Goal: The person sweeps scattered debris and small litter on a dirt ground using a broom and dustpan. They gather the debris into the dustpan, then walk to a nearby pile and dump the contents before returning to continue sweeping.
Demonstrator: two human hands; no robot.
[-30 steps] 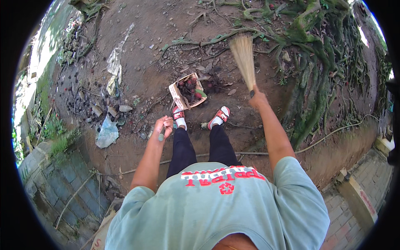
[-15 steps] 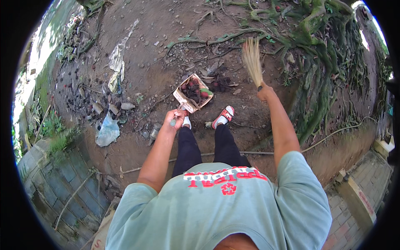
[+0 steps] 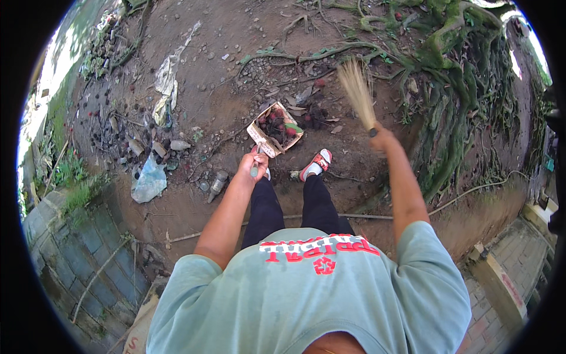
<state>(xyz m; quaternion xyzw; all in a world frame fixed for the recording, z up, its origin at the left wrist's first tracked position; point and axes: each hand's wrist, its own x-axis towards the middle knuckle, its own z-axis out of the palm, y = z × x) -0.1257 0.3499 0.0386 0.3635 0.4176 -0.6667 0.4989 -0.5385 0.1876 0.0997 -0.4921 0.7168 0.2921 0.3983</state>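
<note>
My left hand (image 3: 252,167) is closed round the handle of a dustpan (image 3: 257,135), which rests on the soil just ahead of my feet. In its pan lie several reddish, hairy-looking fruits or husks (image 3: 273,123), dark debris and a green leaf (image 3: 293,127). Out to the right, my right hand (image 3: 382,138) grips a hand broom (image 3: 357,93) by its dark handle end, the pale bristles fanning away toward the roots. A heap of dark leaves and husks (image 3: 316,116) lies on the ground right beside the pan.
Mossy tree roots (image 3: 454,88) spread over the right side. Plastic bottles (image 3: 179,145), a pale blue plastic bag (image 3: 150,180) and a torn whitish sheet (image 3: 167,82) litter the left. A thin pipe (image 3: 368,216) crosses behind my feet; paving (image 3: 82,253) lies lower left.
The broom has tilted further left at its bristle end, and my right hand has shifted slightly down and to the right. A reddish piece now shows on the ground left of the bristles.
</note>
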